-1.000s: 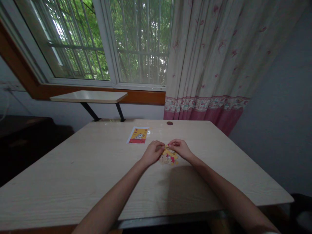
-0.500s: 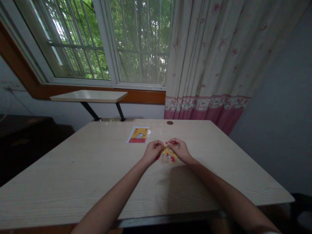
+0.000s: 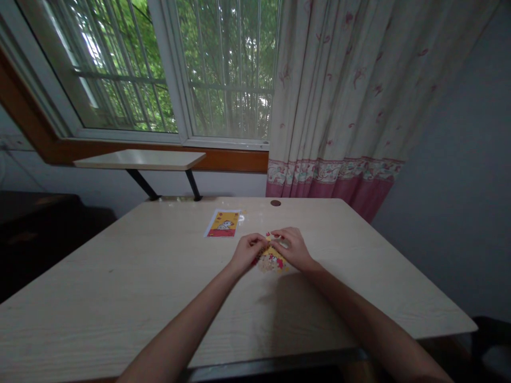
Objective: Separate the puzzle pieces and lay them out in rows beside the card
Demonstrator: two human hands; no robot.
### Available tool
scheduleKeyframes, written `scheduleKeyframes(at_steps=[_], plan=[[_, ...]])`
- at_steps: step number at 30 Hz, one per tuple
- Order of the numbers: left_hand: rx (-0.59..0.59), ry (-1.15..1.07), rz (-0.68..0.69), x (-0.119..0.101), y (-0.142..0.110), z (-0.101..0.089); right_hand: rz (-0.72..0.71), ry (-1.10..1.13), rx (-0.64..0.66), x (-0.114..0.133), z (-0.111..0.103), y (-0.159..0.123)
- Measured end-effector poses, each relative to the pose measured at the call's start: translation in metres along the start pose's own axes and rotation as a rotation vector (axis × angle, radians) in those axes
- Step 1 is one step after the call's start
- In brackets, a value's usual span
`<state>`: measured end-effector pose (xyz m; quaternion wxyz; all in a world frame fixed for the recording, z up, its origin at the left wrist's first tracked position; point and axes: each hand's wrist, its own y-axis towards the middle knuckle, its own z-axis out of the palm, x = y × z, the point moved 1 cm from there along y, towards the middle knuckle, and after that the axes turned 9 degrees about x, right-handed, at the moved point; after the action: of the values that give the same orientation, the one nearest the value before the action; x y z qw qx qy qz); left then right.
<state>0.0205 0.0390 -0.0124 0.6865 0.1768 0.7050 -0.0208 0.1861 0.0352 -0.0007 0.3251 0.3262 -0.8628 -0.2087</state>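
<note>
A small pile of jigsaw puzzle pieces (image 3: 272,263), in yellow, red, white and bare tan, lies on the table between my hands. My left hand (image 3: 248,250) is at the pile's left edge, thumb and fingers pinched together; whatever is between them is too small to make out. On the other side, my right hand (image 3: 293,247) arches over the pile's far right, its index finger and thumb apart. A red puzzle piece (image 3: 268,234) shows just beyond the right fingertips. Part of the pile is hidden behind my fingers.
A picture card (image 3: 223,224) with a white animal on yellow and red lies beyond my left hand. A raised shelf (image 3: 139,159) on black legs stands at the table's (image 3: 159,282) back left. A curtain (image 3: 331,106) hangs behind the table's far edge.
My right finger and thumb have parted from their pinch near the red piece, which now sits just past the fingertips. My left hand stays pinched. The whole view has shifted slightly.
</note>
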Motion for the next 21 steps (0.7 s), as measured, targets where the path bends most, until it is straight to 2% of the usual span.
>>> scheduleKeyframes(at_steps=[5,11,18,21], plan=[[0.001,0.023,0.007,0.001,0.001,-0.003,-0.036,-0.047,-0.056,0.000,-0.006,0.001],[-0.071,0.043,-0.004,0.012,0.005,-0.009,0.022,-0.054,-0.117,-0.007,-0.011,0.002],[-0.011,0.005,-0.021,0.006,0.001,-0.002,-0.035,-0.035,-0.017,-0.004,-0.005,0.001],[-0.025,-0.019,-0.017,0.007,0.001,-0.002,-0.057,-0.034,0.001,-0.001,-0.003,0.001]])
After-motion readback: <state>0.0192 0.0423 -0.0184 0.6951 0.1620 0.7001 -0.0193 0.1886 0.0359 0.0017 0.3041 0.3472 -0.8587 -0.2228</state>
